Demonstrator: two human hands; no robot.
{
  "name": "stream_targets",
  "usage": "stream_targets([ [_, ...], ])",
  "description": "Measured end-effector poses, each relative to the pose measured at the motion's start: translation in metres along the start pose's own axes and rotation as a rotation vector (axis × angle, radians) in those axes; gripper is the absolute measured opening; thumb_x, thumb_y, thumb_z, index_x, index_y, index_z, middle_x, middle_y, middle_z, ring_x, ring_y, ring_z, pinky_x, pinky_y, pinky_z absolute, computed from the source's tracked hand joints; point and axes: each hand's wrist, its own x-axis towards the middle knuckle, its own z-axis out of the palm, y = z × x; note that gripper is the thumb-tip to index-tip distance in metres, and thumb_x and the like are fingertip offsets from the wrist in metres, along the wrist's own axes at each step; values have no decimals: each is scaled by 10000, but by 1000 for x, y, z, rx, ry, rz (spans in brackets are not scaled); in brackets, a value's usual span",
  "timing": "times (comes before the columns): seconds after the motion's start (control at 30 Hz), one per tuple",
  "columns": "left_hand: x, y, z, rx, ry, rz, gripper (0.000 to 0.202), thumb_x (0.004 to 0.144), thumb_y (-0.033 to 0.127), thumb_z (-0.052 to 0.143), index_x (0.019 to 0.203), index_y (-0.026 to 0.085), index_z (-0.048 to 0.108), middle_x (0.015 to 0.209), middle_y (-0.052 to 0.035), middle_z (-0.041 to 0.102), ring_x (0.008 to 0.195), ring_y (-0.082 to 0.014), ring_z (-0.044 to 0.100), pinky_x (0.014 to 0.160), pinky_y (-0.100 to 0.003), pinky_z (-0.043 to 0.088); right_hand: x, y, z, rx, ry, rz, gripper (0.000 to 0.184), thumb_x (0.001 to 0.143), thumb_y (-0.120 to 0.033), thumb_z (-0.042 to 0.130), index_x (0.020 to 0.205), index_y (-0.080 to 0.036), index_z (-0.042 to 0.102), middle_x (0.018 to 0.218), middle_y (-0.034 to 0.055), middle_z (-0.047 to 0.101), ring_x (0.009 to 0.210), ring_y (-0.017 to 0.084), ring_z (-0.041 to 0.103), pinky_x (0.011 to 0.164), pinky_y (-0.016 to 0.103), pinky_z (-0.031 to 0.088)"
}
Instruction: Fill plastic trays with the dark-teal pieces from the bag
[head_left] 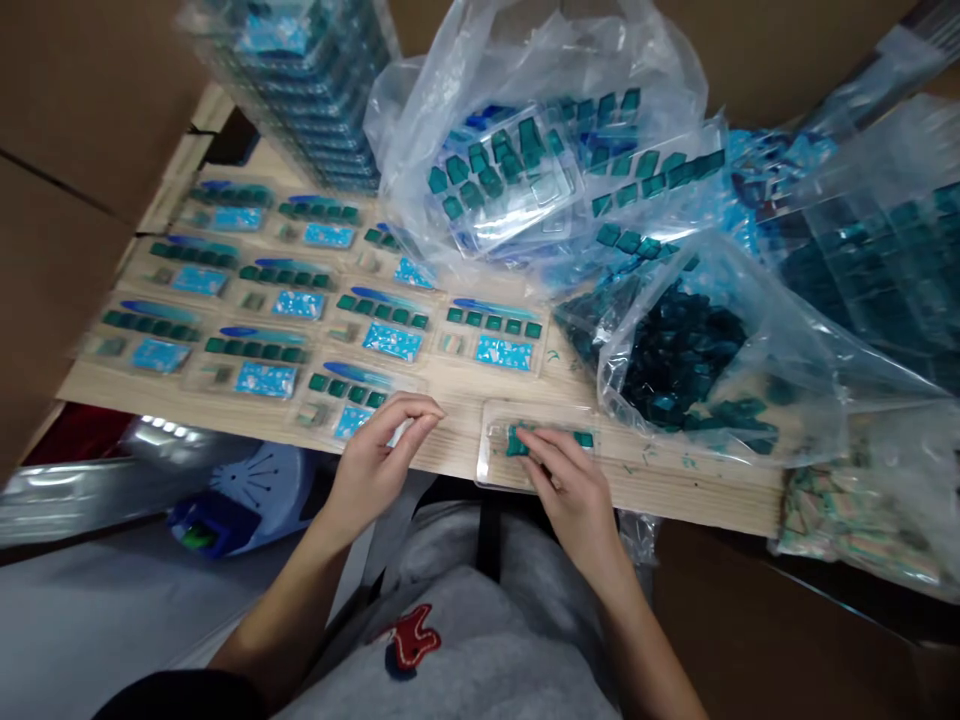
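Observation:
A clear plastic blister tray (495, 470) lies at the near edge of the wooden board (450, 390), with a few teal blocks in its top row. My right hand (570, 490) rests on that tray and its fingertips pinch a teal block (516, 441) at the row's left end. My left hand (379, 450) hovers just left of the tray over the corner of a filled tray (352, 395), fingers curled together; I see nothing clearly in them.
Several filled trays (300, 290) with teal blocks, blue pens and blue cards lie in rows on the board. A stack of trays (315, 90) stands at the back. Plastic bags (682, 350) of loose teal blocks lie right. A blue stool (240, 495) sits below left.

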Motion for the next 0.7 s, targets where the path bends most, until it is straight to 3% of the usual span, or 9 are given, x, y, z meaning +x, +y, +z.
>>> stream_targets([
  [0.2,-12,-9,0,96,-192,-26,175,935,198,483,935,200,658,908,-33,680,882,-159,640,790,-270,500,26,5,21,-276,-273,-67,290,896,-103,545,1137,-192,681,1091,102,705,952,231,681,796,321,548],
  [0.37,-15,-7,2,110,-278,-24,178,939,240,497,832,183,627,791,-10,651,762,-143,623,704,-247,483,29,2,29,-294,-306,-38,233,872,-119,601,1062,-209,703,1004,90,710,858,229,686,691,298,531],
  [0.5,-11,3,3,135,-235,-28,185,937,254,510,783,179,581,725,17,591,678,-120,578,619,-217,454,30,0,26,-283,-264,-16,259,860,-113,606,1088,-197,695,990,105,697,827,229,682,685,309,530],
  [0.6,-6,18,28,115,-194,23,182,955,250,481,814,181,573,735,11,588,677,-119,569,604,-218,448,18,3,1,-211,-100,33,291,902,-209,566,1182,-208,648,968,83,694,854,204,674,728,304,533],
  [0.7,0,37,83,167,-285,120,230,967,253,450,801,171,588,743,-24,610,707,-148,579,672,-271,476,-12,13,-36,-46,281,279,239,892,-331,580,1055,-212,708,927,69,725,828,208,671,762,333,523],
])
